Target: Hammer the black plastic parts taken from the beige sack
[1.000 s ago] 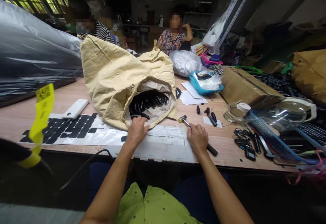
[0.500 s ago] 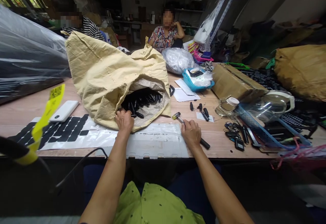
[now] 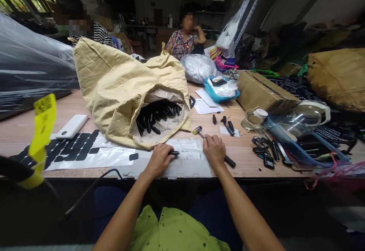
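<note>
Yellow tag [image 3: 44, 123], writing illegible; left hand [image 3: 159, 160] clamped on black piece [image 3: 174, 153], right hand [image 3: 214, 150] wrapped around hammer [image 3: 229, 161].

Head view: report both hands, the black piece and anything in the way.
Left hand gripping black piece. Right hand closed around hammer. Open sack just beyond left hand, not between hands.

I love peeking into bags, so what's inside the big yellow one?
Many shiny black pieces lie heaped inside the yellow bag, by its open mouth. Its sides hide the deeper part, so I can't tell what's there.
</note>
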The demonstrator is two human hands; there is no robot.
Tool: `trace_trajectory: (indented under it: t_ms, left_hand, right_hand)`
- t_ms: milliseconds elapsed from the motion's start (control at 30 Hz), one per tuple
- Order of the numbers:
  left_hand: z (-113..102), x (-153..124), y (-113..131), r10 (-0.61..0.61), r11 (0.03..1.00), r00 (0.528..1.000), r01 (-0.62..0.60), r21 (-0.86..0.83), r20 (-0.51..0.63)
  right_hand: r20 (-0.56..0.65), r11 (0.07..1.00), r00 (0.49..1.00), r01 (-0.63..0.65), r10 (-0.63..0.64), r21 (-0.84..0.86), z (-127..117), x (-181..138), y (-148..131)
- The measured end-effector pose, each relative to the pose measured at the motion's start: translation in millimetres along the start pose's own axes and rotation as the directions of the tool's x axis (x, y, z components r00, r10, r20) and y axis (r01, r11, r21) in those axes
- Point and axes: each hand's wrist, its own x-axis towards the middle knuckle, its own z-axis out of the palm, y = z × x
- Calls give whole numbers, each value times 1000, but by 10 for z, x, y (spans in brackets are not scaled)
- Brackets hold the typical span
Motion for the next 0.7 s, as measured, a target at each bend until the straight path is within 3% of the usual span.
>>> trace_trajectory:
  t_ms: [167,700]
  left_hand:
    - [111,-49,-84,-2,999,1000,1,-51,-20]
    - [155,-52,-119,-97,992,991,89,-87,-90]
  right_hand:
    - [8,1000,1000,0,0,-10,-9,-4,4]
    - [-7,1000,1000,-8,8,4,-13,-18,29]
